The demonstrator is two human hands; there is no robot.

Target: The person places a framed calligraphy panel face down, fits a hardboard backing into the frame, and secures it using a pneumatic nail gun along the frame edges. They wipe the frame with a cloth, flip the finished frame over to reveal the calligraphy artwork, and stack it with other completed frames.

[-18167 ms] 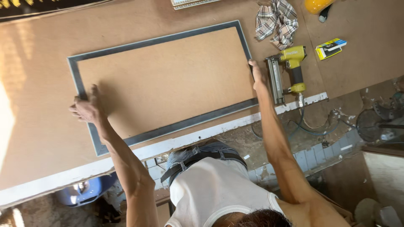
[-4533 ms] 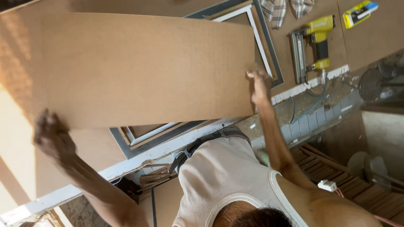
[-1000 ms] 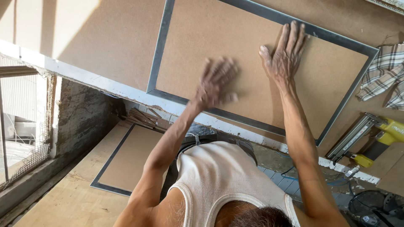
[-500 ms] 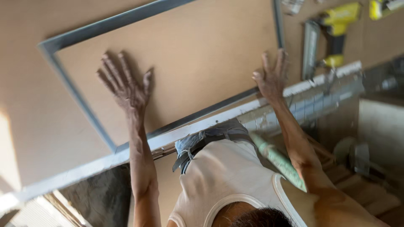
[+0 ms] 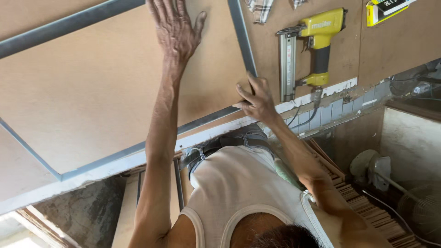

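Board, brown, lies flat inside grey frame on the bench. It fills the left and middle of the view.

Left hand, at 12 o'clock of the board: palm down, fingers spread wide, pressing flat on the face. It grasps nothing.

Right hand, at the board's 4 o'clock corner: fingers curled, pinching the board edge just where the two frame rails meet. Thumb side touches the rail.

Judgement on the step, seating the board in the frame:
- Hold the left palm flat and the weight even, so the sheet does not bow or ride up on a rail.
- Let the right fingertips do the fine work, nudging the corner until the edge sits against both rails.
- Mind fingers between edge and rail; a pinch is likely there.
- Check the far corners by feel. From here I cannot tell whether they are seated.

Surface: the bench top is the same brown sheet, with a white strip along the near edge, chipped in places.

At 3 o'clock of the frame:
- A yellow nailer lies on its side, its hose trailing off the edge.
- A plaid cloth sits at 1 o'clock.
- A yellow box is further right.

Room: rough masonry under the bench at left. Stacked wood strips and a fan are on the floor at 5 o'clock.
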